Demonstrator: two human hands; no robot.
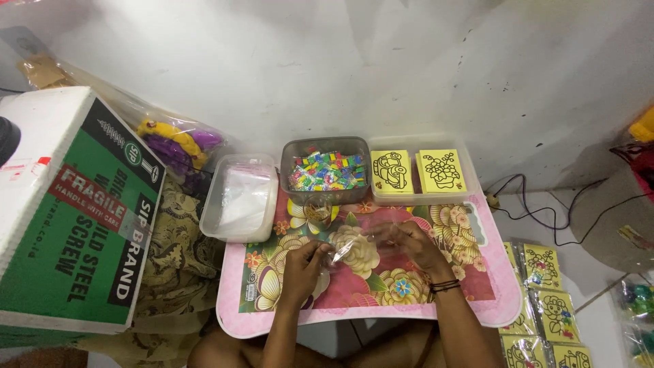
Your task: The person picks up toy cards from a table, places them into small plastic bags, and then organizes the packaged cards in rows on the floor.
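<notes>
Both of my hands hold a small clear plastic bag (354, 240) over a pink lap table with a flower print (470, 303). My left hand (303, 266) pinches the bag's lower left corner. My right hand (409, 242) grips its right side, a dark band on the wrist. At the table's far edge stands a grey tub (327, 146) full of small coloured sachets. To its right a clear tray (417, 198) holds two yellow picture cards, one with a car, one with flowers.
A clear tub of folded plastic bags (240, 197) sits at the table's left corner. A green and white cardboard box (75, 211) stands at left. Packed yellow cards (545, 307) lie on the floor at right, near black cables (545, 204). A bag of purple and yellow toys (174, 146) leans on the wall.
</notes>
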